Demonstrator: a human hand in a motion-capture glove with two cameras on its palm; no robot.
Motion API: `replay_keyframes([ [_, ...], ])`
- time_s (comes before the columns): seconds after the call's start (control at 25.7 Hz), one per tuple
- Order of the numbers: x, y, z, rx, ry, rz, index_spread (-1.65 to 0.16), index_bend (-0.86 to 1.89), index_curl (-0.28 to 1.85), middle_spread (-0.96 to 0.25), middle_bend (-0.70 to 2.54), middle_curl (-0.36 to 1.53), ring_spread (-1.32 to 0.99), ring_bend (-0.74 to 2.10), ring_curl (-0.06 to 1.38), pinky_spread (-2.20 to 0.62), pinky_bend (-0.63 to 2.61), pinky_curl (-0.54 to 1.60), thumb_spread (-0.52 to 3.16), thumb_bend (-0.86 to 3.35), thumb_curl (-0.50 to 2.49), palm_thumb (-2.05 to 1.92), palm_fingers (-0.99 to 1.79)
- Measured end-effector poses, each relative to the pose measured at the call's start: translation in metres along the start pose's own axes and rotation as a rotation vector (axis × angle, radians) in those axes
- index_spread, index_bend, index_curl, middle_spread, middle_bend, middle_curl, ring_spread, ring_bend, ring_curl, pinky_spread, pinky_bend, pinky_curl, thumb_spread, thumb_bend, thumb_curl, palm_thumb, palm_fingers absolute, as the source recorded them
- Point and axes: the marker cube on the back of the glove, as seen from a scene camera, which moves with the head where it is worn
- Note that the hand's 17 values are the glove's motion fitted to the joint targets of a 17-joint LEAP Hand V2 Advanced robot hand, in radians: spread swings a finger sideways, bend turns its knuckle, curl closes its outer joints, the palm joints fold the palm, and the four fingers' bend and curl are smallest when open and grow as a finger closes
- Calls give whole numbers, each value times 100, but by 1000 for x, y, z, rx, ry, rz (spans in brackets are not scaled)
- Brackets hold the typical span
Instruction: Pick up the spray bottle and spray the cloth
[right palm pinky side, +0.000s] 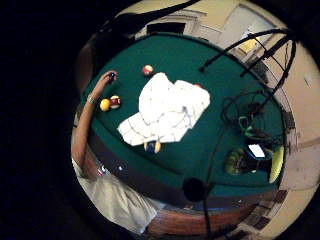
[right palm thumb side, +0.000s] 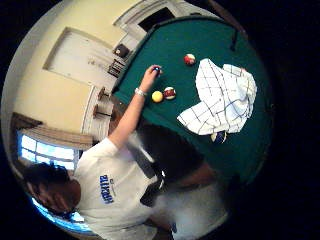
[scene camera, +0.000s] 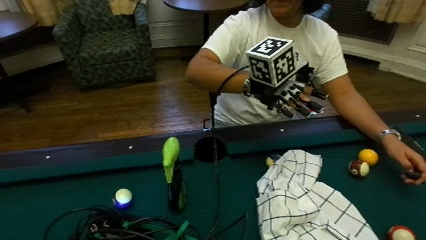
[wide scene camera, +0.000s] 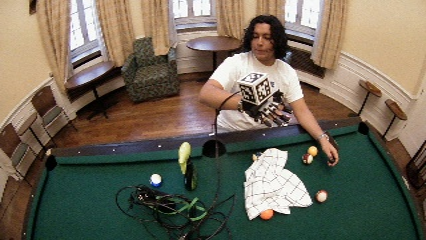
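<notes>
Gloved right hand, fingers loosely spread and empty, hovered above the table; upright spray bottle stood well apart, toward the person's right.

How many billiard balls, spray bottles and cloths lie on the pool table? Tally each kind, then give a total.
Billiard balls: 7
Spray bottle: 1
Checked cloth: 1
Total: 9
</notes>
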Motion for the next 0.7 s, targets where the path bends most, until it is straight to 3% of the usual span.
replay_keyframes([
  [0.27,5,8,3,-4,88,-1,-35,14,11,-4,24,12,-3,36,14,17,42,18,72,11,10,26,39],
  [0.7,31,20,4,-11,236,52,-42,15,17,-4,23,20,-3,35,18,21,41,23,95,6,16,29,37],
])
